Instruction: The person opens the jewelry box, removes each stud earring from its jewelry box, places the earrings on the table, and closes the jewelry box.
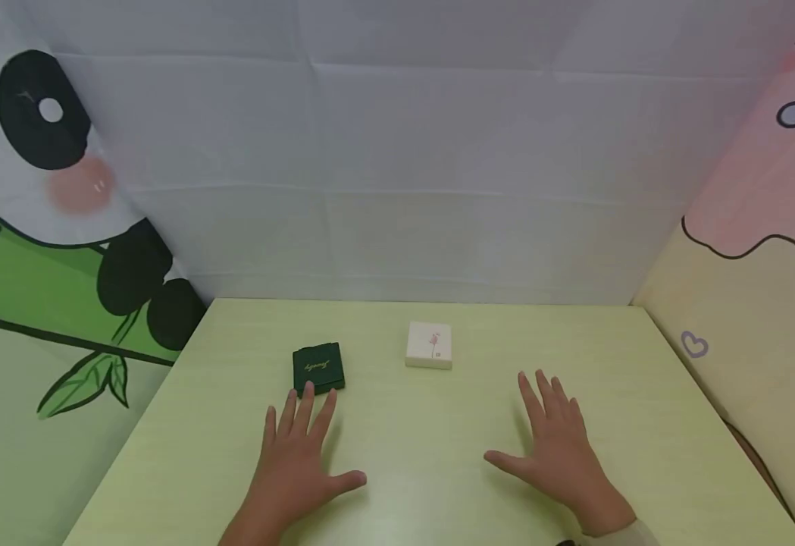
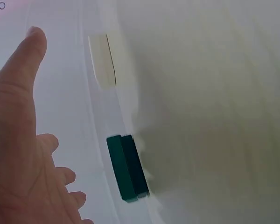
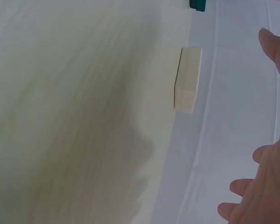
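On the table lies a dark green box (image 1: 318,365) with gold lettering on top, left of centre in the head view. To its right and slightly farther back sits a small white box (image 1: 428,345) with a pink flower print. My left hand (image 1: 296,462) hovers over the table just in front of the green box, fingers spread; its fingertips overlap the box's near edge in the head view. Farther right, my right hand (image 1: 559,455) is held above the table with fingers straight and thumb out, apart from both boxes. The left wrist view shows the green box (image 2: 127,168) beyond the palm.
The pale yellow table (image 1: 431,470) meets a white cloth backdrop (image 1: 424,174) along its far edge. Printed side cloths stand at the left and right, with a panda-like figure (image 1: 42,110) on the left. A dark cable (image 1: 759,462) runs beside the right table edge.
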`<control>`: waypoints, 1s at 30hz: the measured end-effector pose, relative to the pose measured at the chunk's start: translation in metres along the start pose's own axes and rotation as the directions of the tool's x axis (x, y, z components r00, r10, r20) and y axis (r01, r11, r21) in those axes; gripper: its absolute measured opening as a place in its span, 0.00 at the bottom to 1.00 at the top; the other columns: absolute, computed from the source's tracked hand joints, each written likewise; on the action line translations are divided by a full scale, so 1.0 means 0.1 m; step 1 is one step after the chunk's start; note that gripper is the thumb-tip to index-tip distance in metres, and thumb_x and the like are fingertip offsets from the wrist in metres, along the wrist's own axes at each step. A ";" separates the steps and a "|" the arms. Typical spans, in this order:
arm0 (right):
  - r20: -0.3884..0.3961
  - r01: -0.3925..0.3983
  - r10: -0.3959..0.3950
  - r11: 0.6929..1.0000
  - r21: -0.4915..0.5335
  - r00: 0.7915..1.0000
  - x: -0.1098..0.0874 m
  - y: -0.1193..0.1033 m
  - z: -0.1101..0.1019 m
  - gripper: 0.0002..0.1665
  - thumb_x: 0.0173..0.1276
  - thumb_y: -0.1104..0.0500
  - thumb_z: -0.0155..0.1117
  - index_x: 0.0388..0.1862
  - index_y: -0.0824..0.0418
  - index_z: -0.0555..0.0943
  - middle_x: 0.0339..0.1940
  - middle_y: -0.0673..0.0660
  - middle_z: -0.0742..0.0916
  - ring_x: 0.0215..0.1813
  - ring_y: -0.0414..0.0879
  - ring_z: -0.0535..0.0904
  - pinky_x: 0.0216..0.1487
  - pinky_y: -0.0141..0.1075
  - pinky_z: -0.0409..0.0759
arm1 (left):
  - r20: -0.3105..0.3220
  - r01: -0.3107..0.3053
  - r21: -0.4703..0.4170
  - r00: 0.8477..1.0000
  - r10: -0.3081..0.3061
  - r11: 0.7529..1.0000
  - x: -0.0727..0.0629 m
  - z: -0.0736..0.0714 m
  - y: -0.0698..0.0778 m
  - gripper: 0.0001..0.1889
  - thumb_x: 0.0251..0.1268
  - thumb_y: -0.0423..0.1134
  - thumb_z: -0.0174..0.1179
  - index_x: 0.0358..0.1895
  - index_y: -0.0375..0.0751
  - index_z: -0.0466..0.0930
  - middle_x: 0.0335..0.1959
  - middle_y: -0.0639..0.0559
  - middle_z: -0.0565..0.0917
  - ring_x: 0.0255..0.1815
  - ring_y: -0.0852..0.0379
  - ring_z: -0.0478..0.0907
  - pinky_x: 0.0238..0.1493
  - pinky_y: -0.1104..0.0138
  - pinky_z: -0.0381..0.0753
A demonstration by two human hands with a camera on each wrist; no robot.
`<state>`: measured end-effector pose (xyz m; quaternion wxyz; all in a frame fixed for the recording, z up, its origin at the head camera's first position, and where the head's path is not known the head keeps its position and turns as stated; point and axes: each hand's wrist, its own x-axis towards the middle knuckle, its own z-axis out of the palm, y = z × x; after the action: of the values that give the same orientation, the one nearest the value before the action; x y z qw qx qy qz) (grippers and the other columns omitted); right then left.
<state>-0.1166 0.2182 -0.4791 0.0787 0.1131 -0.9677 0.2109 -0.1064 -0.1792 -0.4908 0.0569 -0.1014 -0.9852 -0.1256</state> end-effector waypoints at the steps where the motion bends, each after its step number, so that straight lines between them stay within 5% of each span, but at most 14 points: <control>1: 0.014 0.007 -0.007 1.000 0.001 1.000 0.02 -0.01 0.01 0.75 0.52 0.18 0.67 0.87 0.53 0.48 0.84 0.66 0.54 0.83 0.67 0.43 0.74 0.67 0.45 | -0.005 -0.016 -0.001 1.000 0.016 1.000 0.01 0.00 0.03 0.66 0.42 0.82 0.66 0.84 0.50 0.54 0.83 0.37 0.49 0.82 0.32 0.41 0.74 0.34 0.38; 7: 0.063 0.064 -0.062 0.998 -0.027 0.996 0.18 -0.06 0.05 0.75 0.52 0.16 0.64 0.87 0.54 0.49 0.84 0.64 0.54 0.83 0.65 0.43 0.75 0.66 0.45 | -0.019 -0.119 0.016 0.993 0.119 0.993 0.17 -0.03 0.24 0.60 0.51 0.75 0.67 0.84 0.51 0.54 0.83 0.39 0.51 0.83 0.36 0.45 0.77 0.40 0.42; 17: 0.126 0.123 -0.114 0.990 -0.065 0.985 0.54 -0.12 0.09 0.72 0.55 0.21 0.68 0.86 0.56 0.51 0.83 0.66 0.58 0.82 0.66 0.50 0.76 0.62 0.50 | 0.087 -0.258 -0.010 0.962 0.258 0.966 0.63 -0.03 0.53 0.50 0.65 0.60 0.67 0.84 0.46 0.52 0.83 0.40 0.54 0.81 0.40 0.52 0.78 0.47 0.51; 30: 0.203 0.067 -0.060 0.997 -0.030 0.977 1.09 -0.22 0.12 0.72 0.56 0.24 0.70 0.86 0.56 0.49 0.83 0.65 0.59 0.80 0.64 0.57 0.72 0.63 0.61 | 0.205 -0.159 -0.187 0.959 0.197 0.969 1.33 0.04 0.72 0.47 0.70 0.53 0.65 0.85 0.49 0.48 0.83 0.46 0.55 0.80 0.44 0.56 0.76 0.48 0.57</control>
<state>-0.2176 0.1737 -0.4592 -0.0112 0.1633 -0.9704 0.1778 -0.2206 -0.0857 -0.4594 -0.0513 -0.2076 -0.9580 -0.1910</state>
